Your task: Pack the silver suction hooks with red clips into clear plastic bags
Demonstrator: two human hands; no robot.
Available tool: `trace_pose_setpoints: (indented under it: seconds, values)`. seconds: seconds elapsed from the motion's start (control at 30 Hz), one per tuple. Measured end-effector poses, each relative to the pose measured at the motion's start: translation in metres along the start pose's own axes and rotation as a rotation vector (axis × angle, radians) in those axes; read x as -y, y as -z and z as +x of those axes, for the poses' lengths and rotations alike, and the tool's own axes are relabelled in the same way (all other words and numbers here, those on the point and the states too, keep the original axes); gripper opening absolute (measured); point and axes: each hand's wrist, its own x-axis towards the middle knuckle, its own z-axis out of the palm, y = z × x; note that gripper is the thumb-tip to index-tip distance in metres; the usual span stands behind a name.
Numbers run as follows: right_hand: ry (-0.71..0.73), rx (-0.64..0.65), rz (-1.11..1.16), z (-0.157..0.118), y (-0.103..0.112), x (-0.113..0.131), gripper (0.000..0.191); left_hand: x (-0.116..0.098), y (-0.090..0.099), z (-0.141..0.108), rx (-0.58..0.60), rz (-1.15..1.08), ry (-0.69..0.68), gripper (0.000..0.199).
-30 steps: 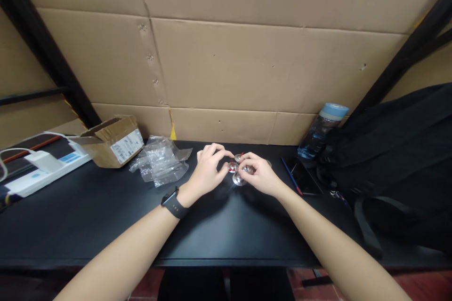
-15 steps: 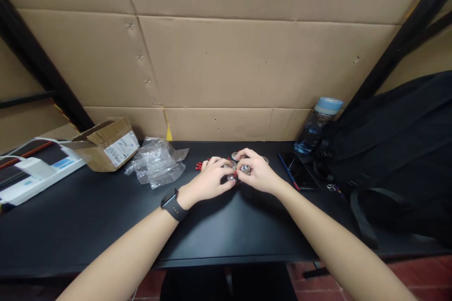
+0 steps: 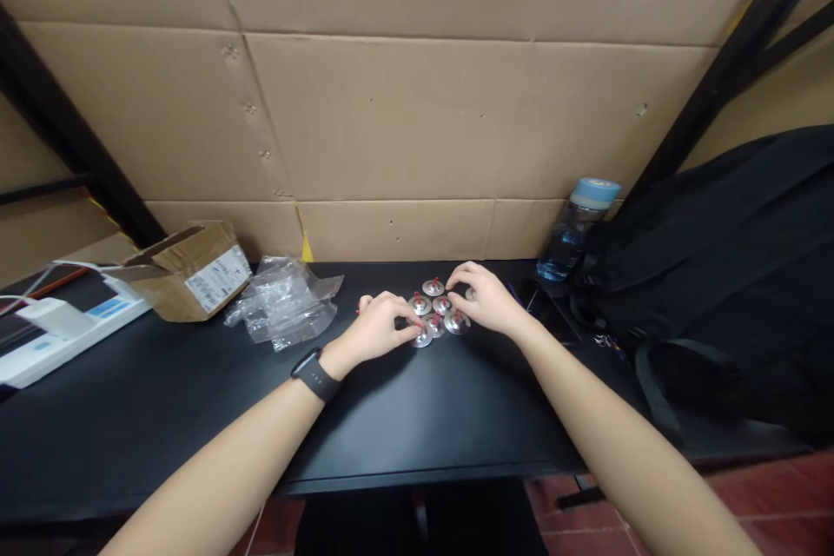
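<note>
Along the left of a black table sit a white power strip, an open cardboard box and crumpled clear plastic bags. Next comes the left hand, its thumb and forefinger close together at the red loop on the nearest silver disc; whether they grip it, I cannot tell. The red pieces seen behind this hand half a second ago are now mostly covered. At centre, between the hands, the other silver discs lie in a tight cluster, loops upward, some seeming to touch. The hands met over them a moment ago; now they have parted, leaving the cluster exposed and, it seems, its pieces easier to tell apart. To the right, the right hand curves open, nothing visibly held, partly hiding one more disc. Beyond stand a blue-capped bottle and a black backpack.
</note>
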Motion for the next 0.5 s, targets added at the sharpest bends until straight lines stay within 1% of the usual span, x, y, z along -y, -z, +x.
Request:
trace_pose_setpoints:
  seconds: [0.07,0.13,0.2,0.23,0.3,0.4,0.5]
  values:
    - [-0.070,0.023,-0.058,0.001,0.009,-0.020,0.011,0.003,0.008,0.001,0.006,-0.053,-0.029,0.018]
    - [-0.128,0.071,-0.118,0.000,0.014,-0.039,0.020,0.010,0.019,0.002,-0.058,-0.045,0.001,0.023]
    - [-0.159,0.165,-0.156,-0.002,0.017,-0.053,0.032,0.022,0.030,0.002,-0.114,0.045,0.066,0.026]
    - [-0.173,0.213,-0.160,-0.003,0.017,-0.058,0.035,0.029,0.035,0.001,-0.110,0.112,0.091,0.027]
    - [-0.190,0.282,-0.141,-0.004,0.017,-0.064,0.038,0.042,0.042,-0.001,-0.050,0.224,0.102,0.024]
    - [-0.193,0.283,-0.107,-0.005,0.017,-0.065,0.036,0.055,0.043,-0.003,0.042,0.268,0.073,0.019]
    - [-0.188,0.255,-0.091,-0.005,0.017,-0.064,0.035,0.060,0.037,-0.002,0.037,0.247,0.045,0.015]
